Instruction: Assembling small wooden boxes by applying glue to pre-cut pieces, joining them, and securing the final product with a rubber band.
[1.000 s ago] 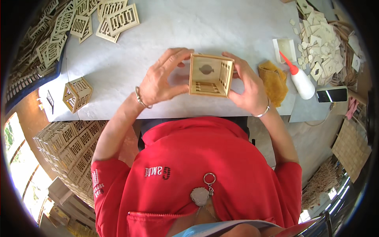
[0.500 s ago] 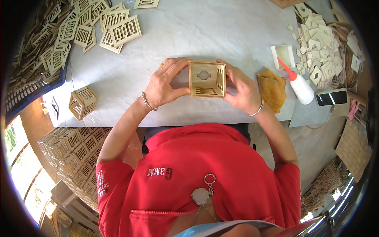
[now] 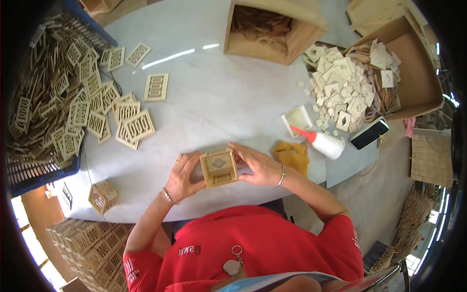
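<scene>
Between my two hands is a small square wooden box (image 3: pixel 218 176), its open side turned up. Slotted cut-outs show in its inner walls, and a round mark or hole shows at its base. My left hand (image 3: pixel 183 178) grips the box's left side, thumb near the lower corner. On the opposite side, my right hand (image 3: pixel 260 166) holds it with fingers at the far corner and thumb at the near one. A similar small wooden frame box (image 3: pixel 103 196) stands by the table's near left edge. A mustard cloth (image 3: pixel 292 156) lies right of my right hand.
A blue crate (image 3: pixel 44 170) heaped with slotted wooden panels stands left, with loose panels (image 3: pixel 156 87) beside it. Rightward are a white glue bottle (image 3: pixel 327 145) with red nozzle, a white tray (image 3: pixel 296 120), a phone (image 3: pixel 369 134), piled wooden squares (image 3: pixel 340 80) and a wooden crate (image 3: pixel 287 48).
The view has shifted, bringing the far table, wooden crate and cardboard box into sight. Both hands still hold the box, which now looks slightly tilted.
</scene>
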